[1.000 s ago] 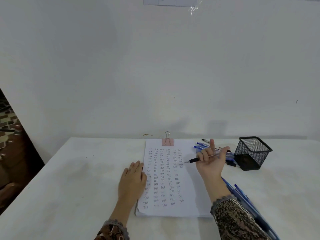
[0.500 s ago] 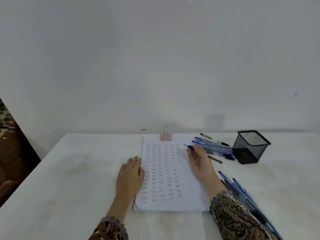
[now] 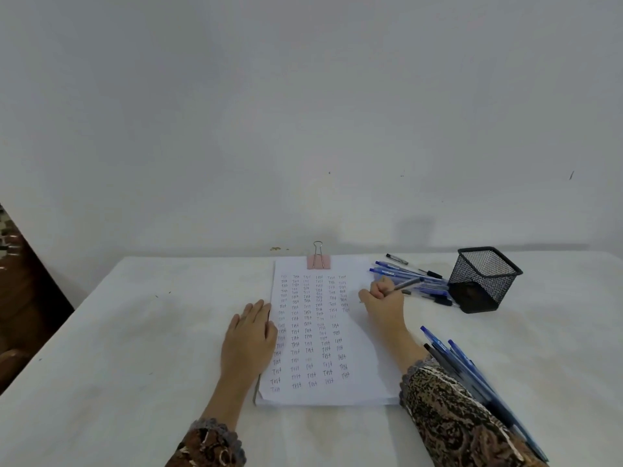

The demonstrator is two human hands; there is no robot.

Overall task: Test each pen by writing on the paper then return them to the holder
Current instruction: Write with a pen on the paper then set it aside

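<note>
Nearest the viewer, two patterned sleeves (image 3: 455, 423) enter from the bottom edge over a white table (image 3: 135, 332). Just beside the right forearm lies a bundle of blue pens (image 3: 451, 358), pointing away toward the far left. Between the arms sits a clipped pad of paper (image 3: 367, 365), its left and middle filled with columns of small handwritten test words, its right margin bare. The left hand (image 3: 249, 335) rests flat on the pad's left edge, fingers straight and close together, holding it steady. Farther up, the right hand (image 3: 382, 298) has its fingers curled tight around a dark pen (image 3: 406, 284), the tip lowered to the bare right margin; whether it touches the sheet cannot be told. This looks like the writing step for one pen. The next move likely calls for a short mark, then carrying the pen right and dropping it upright into the holder. At the pad's far edge is a pink binder clip (image 3: 319, 261). Right of it lie more loose pens (image 3: 401, 269), touching the black mesh holder (image 3: 485, 281), which appears empty. A plain white wall stands behind.
</note>
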